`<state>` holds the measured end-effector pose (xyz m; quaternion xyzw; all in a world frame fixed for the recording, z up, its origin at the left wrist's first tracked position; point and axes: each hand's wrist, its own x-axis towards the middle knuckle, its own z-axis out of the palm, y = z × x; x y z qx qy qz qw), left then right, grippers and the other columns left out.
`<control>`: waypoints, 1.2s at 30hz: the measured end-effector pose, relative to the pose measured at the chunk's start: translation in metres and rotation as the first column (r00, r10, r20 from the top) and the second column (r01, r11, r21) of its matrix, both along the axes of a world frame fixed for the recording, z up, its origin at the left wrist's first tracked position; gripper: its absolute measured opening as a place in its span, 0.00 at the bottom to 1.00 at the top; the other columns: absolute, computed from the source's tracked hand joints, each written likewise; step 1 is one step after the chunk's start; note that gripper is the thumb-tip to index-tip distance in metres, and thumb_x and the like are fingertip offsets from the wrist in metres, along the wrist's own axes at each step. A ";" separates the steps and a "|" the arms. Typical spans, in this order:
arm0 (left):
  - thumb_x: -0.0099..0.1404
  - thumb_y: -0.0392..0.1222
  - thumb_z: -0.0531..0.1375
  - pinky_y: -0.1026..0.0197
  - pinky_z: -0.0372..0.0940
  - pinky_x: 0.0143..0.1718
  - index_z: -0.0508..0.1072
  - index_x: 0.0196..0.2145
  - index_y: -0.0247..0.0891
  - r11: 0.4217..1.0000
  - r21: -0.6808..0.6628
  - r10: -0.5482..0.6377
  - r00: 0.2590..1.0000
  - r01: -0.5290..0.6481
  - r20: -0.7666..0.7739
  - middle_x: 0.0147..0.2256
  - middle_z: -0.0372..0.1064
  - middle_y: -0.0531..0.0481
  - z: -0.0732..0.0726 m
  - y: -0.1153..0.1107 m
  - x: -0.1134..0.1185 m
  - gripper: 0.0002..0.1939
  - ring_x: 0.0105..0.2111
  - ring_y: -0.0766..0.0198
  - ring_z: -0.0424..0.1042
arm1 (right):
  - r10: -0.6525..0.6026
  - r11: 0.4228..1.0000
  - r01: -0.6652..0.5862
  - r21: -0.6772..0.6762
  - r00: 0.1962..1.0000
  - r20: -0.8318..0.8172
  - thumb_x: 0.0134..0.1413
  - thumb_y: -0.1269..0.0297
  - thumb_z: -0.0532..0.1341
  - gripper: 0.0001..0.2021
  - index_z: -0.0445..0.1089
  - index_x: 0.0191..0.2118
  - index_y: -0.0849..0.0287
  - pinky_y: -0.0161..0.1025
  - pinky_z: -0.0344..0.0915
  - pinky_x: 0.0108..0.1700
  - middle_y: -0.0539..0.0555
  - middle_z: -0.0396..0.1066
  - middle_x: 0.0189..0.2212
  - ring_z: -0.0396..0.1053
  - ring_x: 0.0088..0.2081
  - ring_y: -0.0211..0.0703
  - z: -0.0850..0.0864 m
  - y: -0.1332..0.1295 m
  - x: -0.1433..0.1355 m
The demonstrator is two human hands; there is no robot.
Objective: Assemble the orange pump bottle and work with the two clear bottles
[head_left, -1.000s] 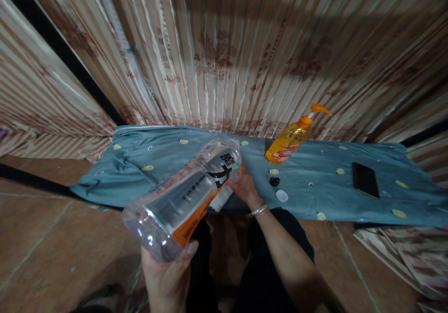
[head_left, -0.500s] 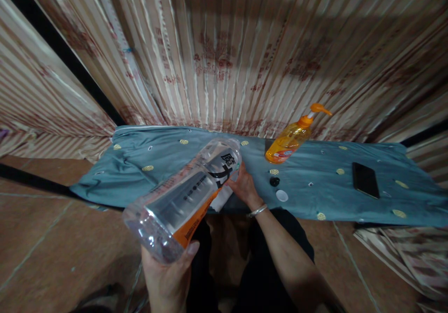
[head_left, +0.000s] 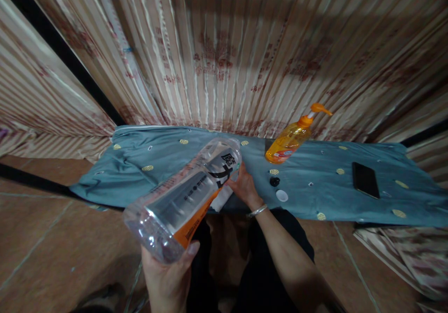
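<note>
A large clear plastic bottle [head_left: 185,196] with a grey and orange label is tilted across the view, its base toward the lower left. My left hand [head_left: 170,271] grips it from below at the base, thumb along the side. At the upper right end of the bottle, my right hand [head_left: 245,184] holds it, with the fingers partly hidden behind it. Under the bottle, near the right hand, part of a white object [head_left: 221,200] shows on the cloth. A black cap [head_left: 275,181] and a white round disc [head_left: 282,195] lie right of my right hand.
A teal cloth [head_left: 325,182] covers the long narrow surface. On it stand an orange pump bottle [head_left: 289,140] with orange liquid and, farther right, a dark phone [head_left: 365,180] lying flat. Striped curtains [head_left: 224,60] hang behind. The floor [head_left: 38,238] is brown tile.
</note>
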<state>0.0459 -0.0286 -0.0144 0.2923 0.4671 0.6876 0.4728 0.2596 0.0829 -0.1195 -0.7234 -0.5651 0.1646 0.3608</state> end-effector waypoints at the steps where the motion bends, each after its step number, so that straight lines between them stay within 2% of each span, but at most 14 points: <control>1: 0.39 0.48 0.86 0.21 0.63 0.69 0.76 0.66 0.50 1.000 -0.001 -0.003 1.000 0.003 -0.004 0.62 0.77 0.39 -0.001 0.000 0.000 0.55 0.63 0.30 0.76 | 0.000 1.000 0.000 0.005 1.000 0.000 0.55 0.65 0.74 0.34 0.66 0.65 0.62 0.58 0.81 0.58 0.68 0.82 0.54 0.83 0.54 0.63 -0.001 0.000 0.000; 5: 0.41 0.49 0.86 0.22 0.61 0.71 0.77 0.64 0.47 1.000 -0.022 -0.022 1.000 0.022 -0.002 0.62 0.77 0.38 0.004 -0.001 0.001 0.52 0.66 0.30 0.74 | -0.016 1.000 0.016 0.012 1.000 0.006 0.56 0.65 0.74 0.33 0.66 0.65 0.61 0.57 0.81 0.58 0.67 0.83 0.52 0.84 0.53 0.61 -0.002 0.000 -0.001; 9: 0.42 0.48 0.86 0.20 0.56 0.73 0.75 0.66 0.50 0.999 -0.041 -0.027 1.000 0.027 0.000 0.64 0.76 0.39 0.013 -0.004 0.003 0.54 0.69 0.28 0.71 | -0.014 1.000 0.014 0.005 1.000 -0.001 0.56 0.66 0.74 0.32 0.66 0.65 0.60 0.58 0.81 0.57 0.67 0.83 0.51 0.84 0.52 0.61 -0.002 0.000 -0.002; 11: 0.41 0.48 0.86 0.21 0.55 0.73 0.74 0.66 0.50 0.999 -0.044 -0.022 1.000 0.022 -0.002 0.65 0.75 0.40 0.012 -0.003 0.002 0.55 0.70 0.28 0.70 | -0.007 1.000 0.007 0.008 1.000 -0.002 0.56 0.65 0.74 0.32 0.66 0.64 0.59 0.58 0.81 0.56 0.66 0.84 0.50 0.85 0.52 0.61 -0.001 0.000 -0.002; 16: 0.35 0.45 0.87 0.20 0.62 0.69 0.74 0.66 0.49 0.998 -0.033 -0.050 0.999 0.050 -0.003 0.64 0.75 0.38 0.005 -0.001 -0.003 0.59 0.67 0.26 0.72 | -0.003 1.000 0.003 0.005 1.000 -0.019 0.57 0.65 0.74 0.29 0.67 0.62 0.58 0.54 0.81 0.56 0.64 0.84 0.50 0.85 0.52 0.60 0.002 -0.001 -0.001; 19: 0.41 0.47 0.86 0.21 0.61 0.71 0.74 0.67 0.49 0.999 -0.040 -0.027 1.000 0.026 -0.004 0.65 0.74 0.39 0.007 -0.002 -0.001 0.56 0.68 0.28 0.71 | -0.004 1.000 0.003 -0.017 1.000 -0.010 0.57 0.65 0.73 0.29 0.67 0.62 0.59 0.53 0.80 0.57 0.65 0.83 0.51 0.84 0.52 0.59 0.005 -0.001 -0.003; 24: 0.41 0.49 0.86 0.24 0.61 0.72 0.74 0.67 0.50 0.998 -0.057 -0.038 0.999 0.037 -0.010 0.65 0.74 0.40 0.013 -0.006 0.003 0.56 0.69 0.30 0.71 | -0.027 0.999 0.027 -0.033 1.000 0.008 0.57 0.66 0.73 0.29 0.67 0.62 0.60 0.52 0.80 0.58 0.66 0.83 0.52 0.84 0.54 0.59 0.009 -0.002 -0.006; 32: 0.41 0.49 0.86 0.24 0.56 0.74 0.75 0.65 0.49 0.999 -0.019 -0.050 0.998 0.050 -0.031 0.65 0.74 0.40 0.007 -0.003 -0.001 0.53 0.71 0.30 0.69 | -0.016 0.999 0.016 -0.047 1.000 -0.010 0.56 0.65 0.73 0.31 0.65 0.63 0.62 0.55 0.79 0.58 0.70 0.83 0.53 0.84 0.54 0.63 0.009 -0.001 -0.004; 36: 0.42 0.48 0.86 0.22 0.48 0.76 0.76 0.64 0.48 0.999 -0.018 -0.031 0.999 0.031 -0.016 0.64 0.75 0.40 0.006 -0.004 0.000 0.52 0.73 0.30 0.66 | -0.011 0.999 0.011 -0.041 1.000 -0.002 0.56 0.66 0.73 0.31 0.66 0.64 0.61 0.55 0.80 0.58 0.68 0.83 0.53 0.84 0.54 0.62 0.008 -0.001 -0.004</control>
